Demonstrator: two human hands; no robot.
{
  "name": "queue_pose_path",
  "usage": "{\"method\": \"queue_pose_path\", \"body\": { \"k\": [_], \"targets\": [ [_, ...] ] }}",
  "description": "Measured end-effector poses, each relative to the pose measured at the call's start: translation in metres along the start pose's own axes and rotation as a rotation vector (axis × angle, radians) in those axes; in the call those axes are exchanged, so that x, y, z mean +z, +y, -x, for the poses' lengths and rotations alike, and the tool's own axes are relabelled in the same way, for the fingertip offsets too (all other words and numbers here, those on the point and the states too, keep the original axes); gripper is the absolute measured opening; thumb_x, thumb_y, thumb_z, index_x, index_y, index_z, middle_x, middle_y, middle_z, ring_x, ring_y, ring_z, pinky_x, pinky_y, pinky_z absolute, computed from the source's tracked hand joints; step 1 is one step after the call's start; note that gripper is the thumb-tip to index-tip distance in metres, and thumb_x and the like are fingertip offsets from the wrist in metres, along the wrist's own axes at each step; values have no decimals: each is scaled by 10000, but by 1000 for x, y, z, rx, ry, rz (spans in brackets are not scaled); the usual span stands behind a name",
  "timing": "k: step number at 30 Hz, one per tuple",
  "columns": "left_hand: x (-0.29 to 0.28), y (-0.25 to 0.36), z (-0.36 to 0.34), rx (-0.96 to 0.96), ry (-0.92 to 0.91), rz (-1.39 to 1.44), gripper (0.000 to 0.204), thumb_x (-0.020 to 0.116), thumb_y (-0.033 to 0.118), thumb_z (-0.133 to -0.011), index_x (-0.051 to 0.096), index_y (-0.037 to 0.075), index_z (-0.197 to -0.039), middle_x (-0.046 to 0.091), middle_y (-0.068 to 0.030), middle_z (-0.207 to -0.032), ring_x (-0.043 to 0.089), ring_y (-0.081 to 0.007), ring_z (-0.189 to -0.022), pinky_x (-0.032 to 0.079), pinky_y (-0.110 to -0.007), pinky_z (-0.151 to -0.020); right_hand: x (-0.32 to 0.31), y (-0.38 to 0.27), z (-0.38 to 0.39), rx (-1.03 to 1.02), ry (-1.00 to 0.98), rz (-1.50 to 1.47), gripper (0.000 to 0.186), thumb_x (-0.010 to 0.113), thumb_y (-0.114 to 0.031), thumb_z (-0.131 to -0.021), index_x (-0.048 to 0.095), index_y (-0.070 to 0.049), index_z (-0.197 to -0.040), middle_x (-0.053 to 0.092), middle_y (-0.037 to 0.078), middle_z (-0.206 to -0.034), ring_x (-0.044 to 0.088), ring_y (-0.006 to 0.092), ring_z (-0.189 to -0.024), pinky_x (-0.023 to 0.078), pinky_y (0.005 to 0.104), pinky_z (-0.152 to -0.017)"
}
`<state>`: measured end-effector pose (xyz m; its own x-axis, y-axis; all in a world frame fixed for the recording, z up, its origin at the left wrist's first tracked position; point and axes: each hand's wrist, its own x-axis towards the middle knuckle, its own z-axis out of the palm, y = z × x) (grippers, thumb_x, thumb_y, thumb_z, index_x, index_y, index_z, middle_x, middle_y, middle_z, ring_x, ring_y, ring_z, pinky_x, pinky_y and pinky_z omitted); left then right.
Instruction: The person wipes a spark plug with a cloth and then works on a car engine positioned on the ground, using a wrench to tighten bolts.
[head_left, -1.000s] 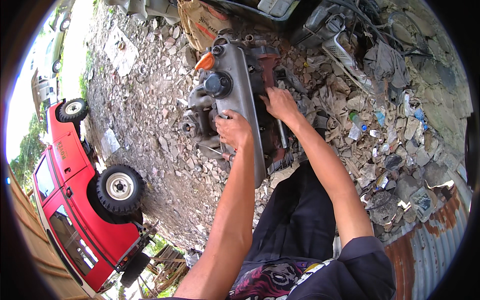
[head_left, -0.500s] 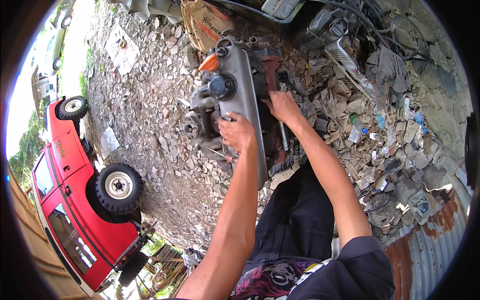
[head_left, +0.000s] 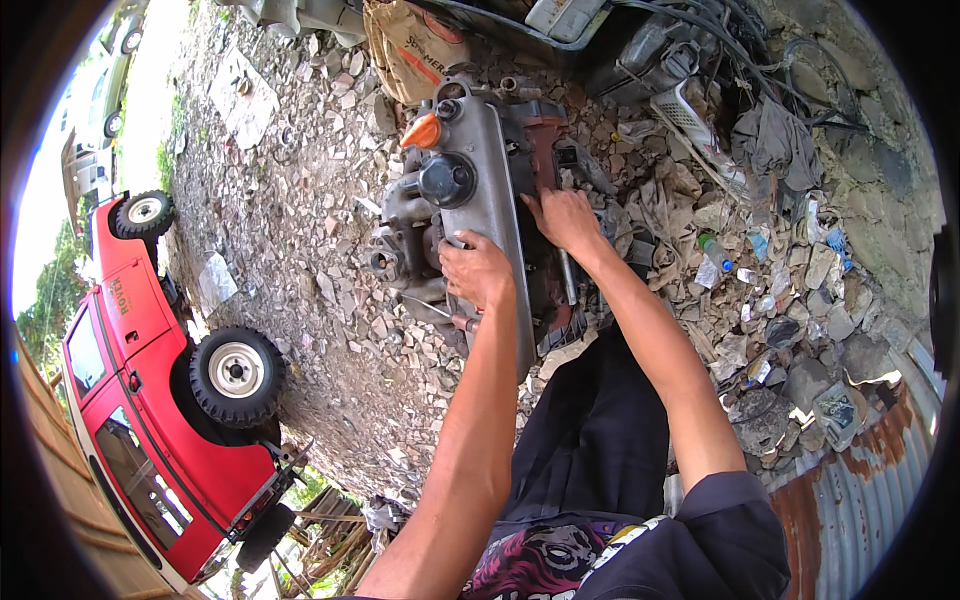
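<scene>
An engine with a long grey valve cover (head_left: 494, 165) sits on the stony ground in front of me. My left hand (head_left: 480, 272) is bent over the left edge of this cover, fingers curled against it. On the engine's right side, my right hand (head_left: 568, 218) is closed beside a reddish-brown metal part (head_left: 543, 150); whatever its fingers grip is too hidden to make out. A round black cap (head_left: 447, 180) stands on the cover's left side, with an orange plastic piece (head_left: 422, 132) above it. Metal intake pipes (head_left: 402, 205) stick out to the left.
A red car (head_left: 165, 390) with a large black tyre (head_left: 238, 375) stands at left. Beyond the engine lies a brown paper sack (head_left: 410, 50). Rubble, a plastic bottle (head_left: 713, 250) and a white plastic crate (head_left: 690, 115) lie at right, near rusty corrugated sheeting (head_left: 850, 500).
The engine appears very slightly shifted in the picture. Both hands stay at nearly the same places on it, with only slight finger movement.
</scene>
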<state>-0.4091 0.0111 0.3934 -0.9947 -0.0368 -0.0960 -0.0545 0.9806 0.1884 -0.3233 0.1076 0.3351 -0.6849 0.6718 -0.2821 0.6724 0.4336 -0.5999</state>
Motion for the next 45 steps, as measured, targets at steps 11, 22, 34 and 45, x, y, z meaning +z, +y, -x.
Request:
{"method": "queue_pose_path", "body": {
  "k": [11,22,34,45],
  "targets": [
    [-2,-1,-1,15,-6,1,538,369,412,-1004,565,-15,-1264,621,-202,-1260,568,-389,-1189,422,-529,-998,11,12,0,-125,50,-64,261,663,-220,-904,587,16,-984,682,229,-879,650,394,-953,459,511,-883],
    [0,-1,0,10,26,-10,485,408,379,-1000,589,-12,-1223,639,-196,-1216,585,-363,-1150,416,-500,-987,6,9,1,-147,63,-9,274,645,-240,-921,594,21,-988,685,225,-861,652,384,-926,453,495,-855],
    [-1,0,1,18,18,8,509,387,400,-1000,587,-20,-1207,638,-203,-1219,577,-387,-1172,420,-521,-995,6,8,-2,-83,75,-189,341,602,-304,-957,576,29,-1027,681,269,-846,666,426,-895,481,545,-808],
    [2,-1,0,20,29,6,521,386,409,-997,591,-20,-1209,637,-211,-1221,577,-393,-1169,421,-523,-996,15,14,0,-133,74,-28,257,634,-231,-927,572,16,-961,682,235,-833,663,416,-863,475,518,-829]
  ]
}}
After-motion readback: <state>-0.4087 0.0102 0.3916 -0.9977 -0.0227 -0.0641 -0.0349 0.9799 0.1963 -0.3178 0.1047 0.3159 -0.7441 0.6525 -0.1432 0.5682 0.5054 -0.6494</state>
